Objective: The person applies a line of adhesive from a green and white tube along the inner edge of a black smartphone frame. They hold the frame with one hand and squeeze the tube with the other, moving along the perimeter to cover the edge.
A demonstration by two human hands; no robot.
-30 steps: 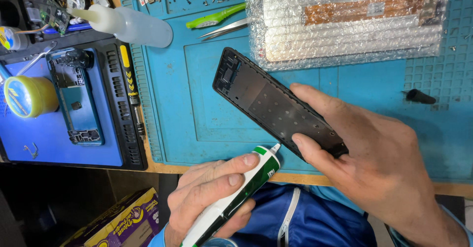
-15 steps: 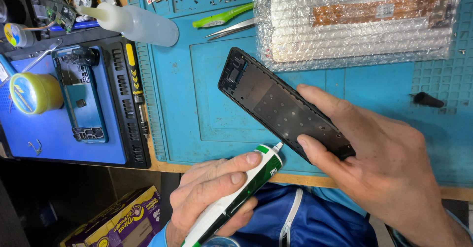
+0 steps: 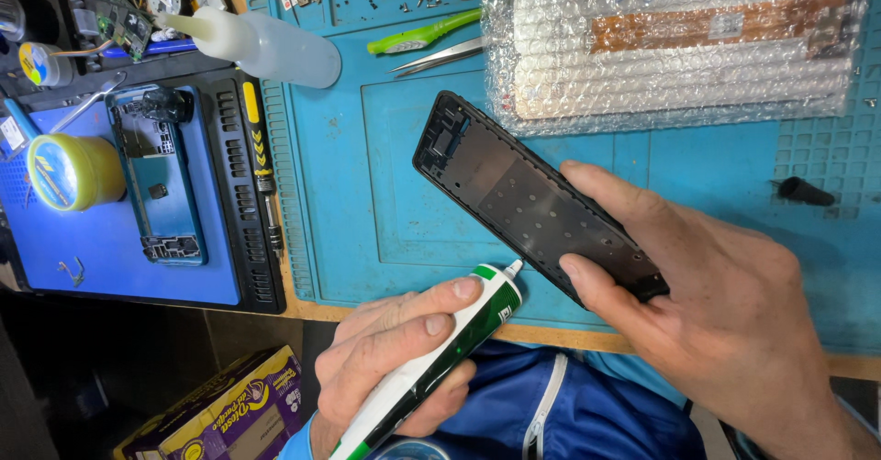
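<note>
Right hand: my right hand [image 3: 725,304] holds the black phone frame [image 3: 532,198] by its near right end, with my thumb on the near edge and my fingers over the top.
Left hand: my left hand [image 3: 404,350] is wrapped around a white and green glue tube [image 3: 431,368], like holding a fat pen.
Tube tip: the little white tip sits right at the near edge of the frame, touching it or almost; I cannot tell which.
Where the frame is: it is tilted up over the blue mat [image 3: 367,194], with its far end pointing left and away from me.
How the frame feels: I think it is thin and light, and it could bend or snap if I squeeze hard. Holding the edges looks best.
How the tube feels: I think it is soft, so a small squeeze is enough.
Far off: a clear squeeze bottle [image 3: 266,47], green tweezers [image 3: 422,36] and a bubble wrap pack [image 3: 679,47].
Far left: an open phone [image 3: 156,175] and a yellow tin [image 3: 73,171].
</note>
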